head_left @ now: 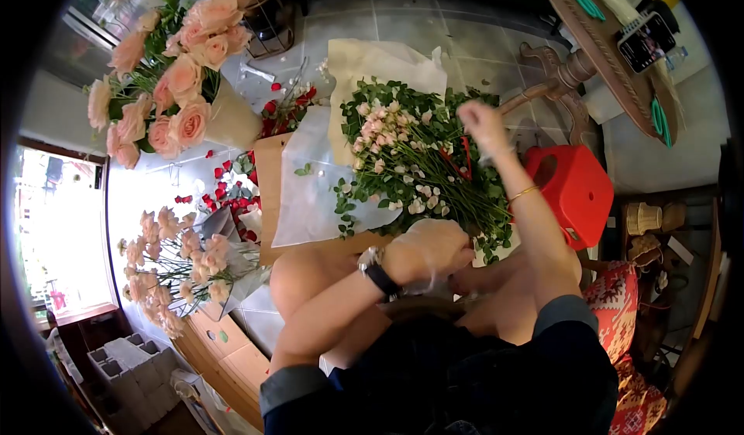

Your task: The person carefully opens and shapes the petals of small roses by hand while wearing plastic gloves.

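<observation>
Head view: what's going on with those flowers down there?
Someone is working over a heap of green stems and small pale pink roses, with white paper beside it. The right hand is over the far right of the greenery, the left hand at its near edge. Both are blurred; I can't tell what either grip holds.

No text, label, brand, number or sign can be read. The lit screen of the smartphone [646, 43], by the edge of the brown wooden table [570, 10], shows small pale marks, too small and blurred to make out.
</observation>
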Motion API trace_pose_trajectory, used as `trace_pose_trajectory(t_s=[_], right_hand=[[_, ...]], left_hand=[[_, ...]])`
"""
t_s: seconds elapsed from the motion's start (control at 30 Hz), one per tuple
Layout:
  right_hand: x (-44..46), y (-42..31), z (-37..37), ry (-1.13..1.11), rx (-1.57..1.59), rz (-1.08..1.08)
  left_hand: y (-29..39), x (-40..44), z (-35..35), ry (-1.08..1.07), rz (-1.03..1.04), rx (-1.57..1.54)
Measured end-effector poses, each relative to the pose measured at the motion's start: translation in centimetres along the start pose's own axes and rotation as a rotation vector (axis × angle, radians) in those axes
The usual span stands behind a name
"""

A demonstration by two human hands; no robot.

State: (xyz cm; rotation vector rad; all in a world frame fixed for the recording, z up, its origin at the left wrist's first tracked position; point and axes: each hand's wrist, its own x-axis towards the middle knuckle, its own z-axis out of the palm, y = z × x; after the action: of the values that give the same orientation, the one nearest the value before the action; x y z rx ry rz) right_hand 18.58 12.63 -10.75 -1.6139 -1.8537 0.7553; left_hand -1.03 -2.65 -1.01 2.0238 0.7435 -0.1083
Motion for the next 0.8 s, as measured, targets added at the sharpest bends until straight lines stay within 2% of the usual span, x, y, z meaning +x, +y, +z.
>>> trace_pose_trajectory(t_s=[0.03,0.07,0.13,0.2,0.33,0.4,0.5,0.57,0.6,0.63,0.7,0.73,0.8], right_hand=[[-0.7,3.7,2.9,-0.069,-0.085,0.030],[-1.5,6.7,5.3,-0.138,-0.170,0.057],[-3.1,8.9,8.7,-0.322,-0.262,0.135],[-4.9,6.6,10.6,-0.321,-0.385,0.125],[-5.6,5.7,13.1,-0.155,-0.342,0.238],[-5.8,6.8,14.1,-0.100,-0.318,0.180],[-5.1,8.4,14.4,-0.183,-0.336,0.133],[-4.8,8.1,14.0,-0.051,-0.019,0.175],[-4.8,8.1,13.7,-0.052,-0.022,0.173],[-4.6,7.5,12.9,0.021,-0.037,0.057],[-3.8,6.2,10.6,0.089,-0.090,-0.159],[-3.7,5.5,9.4,0.040,-0.080,-0.058],[-3.3,2.9,6.2,-0.015,0.066,-0.015]], left_hand=[[0.5,-0.7,0.1,0.075,-0.083,0.173],[0.1,-0.8,0.9,0.073,-0.085,0.154],[-1.0,-1.1,1.9,0.226,-0.120,0.482],[-0.9,-1.5,1.9,0.147,-0.170,0.488],[-0.6,-1.1,1.3,0.124,-0.183,0.486],[-1.0,-0.7,1.9,0.286,-0.167,0.454],[-1.6,-0.8,2.0,0.320,-0.213,0.574],[-1.8,-0.9,1.6,0.330,-0.235,0.615],[-1.8,-1.0,1.6,0.334,-0.255,0.655],[-2.4,-0.8,2.4,0.459,-0.234,0.703],[-3.5,-0.7,2.8,0.517,-0.171,0.777],[-4.1,-0.4,3.2,0.573,-0.111,0.852],[-4.7,0.2,4.2,0.523,-0.164,1.038]])
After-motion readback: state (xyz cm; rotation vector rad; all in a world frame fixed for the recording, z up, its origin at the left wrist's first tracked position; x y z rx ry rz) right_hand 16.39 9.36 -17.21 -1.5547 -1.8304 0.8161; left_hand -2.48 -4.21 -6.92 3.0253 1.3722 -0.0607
